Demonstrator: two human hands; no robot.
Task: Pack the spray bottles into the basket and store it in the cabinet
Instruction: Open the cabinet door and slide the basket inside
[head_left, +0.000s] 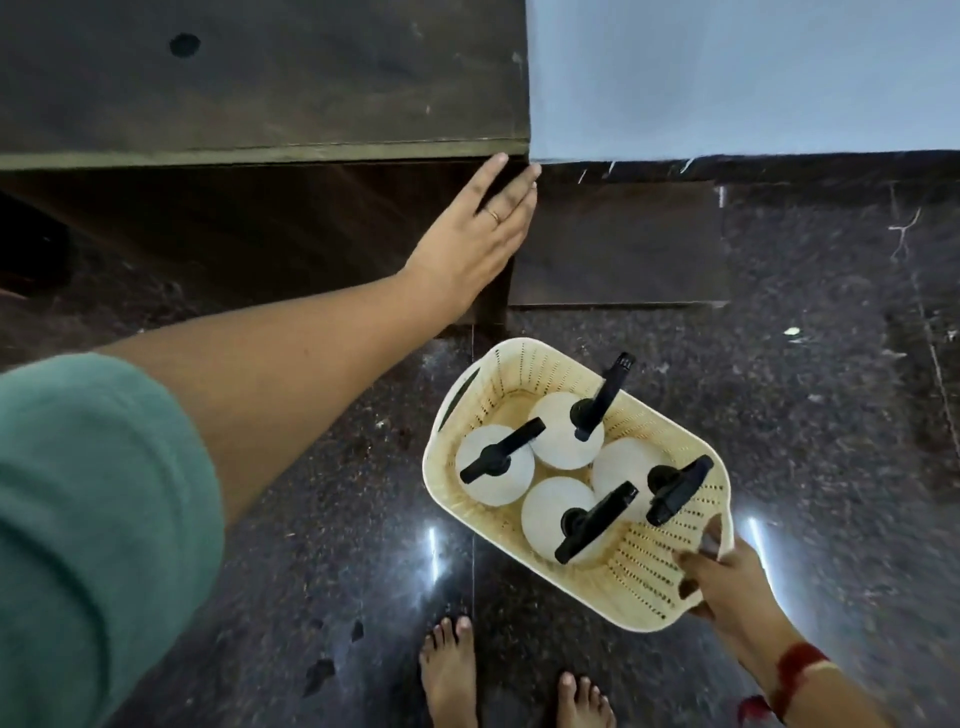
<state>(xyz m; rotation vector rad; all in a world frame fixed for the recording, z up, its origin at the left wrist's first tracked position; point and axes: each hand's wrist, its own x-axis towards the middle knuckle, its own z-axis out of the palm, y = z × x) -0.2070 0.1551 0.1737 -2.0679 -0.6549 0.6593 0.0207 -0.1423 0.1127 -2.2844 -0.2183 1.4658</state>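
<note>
Right hand (727, 587) fingers hooked through basket (519, 364) handle, carrying it — left hand (475, 239) flat, fingers extended on cabinet door (249, 228), likely to open it.

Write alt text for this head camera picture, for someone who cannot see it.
Seen from above, a person's right hand holds a cream basket by one end, with four white spray bottles standing inside. The left hand lies flat against the dark wooden cabinet. Bare feet stand on a dark speckled floor.
</note>
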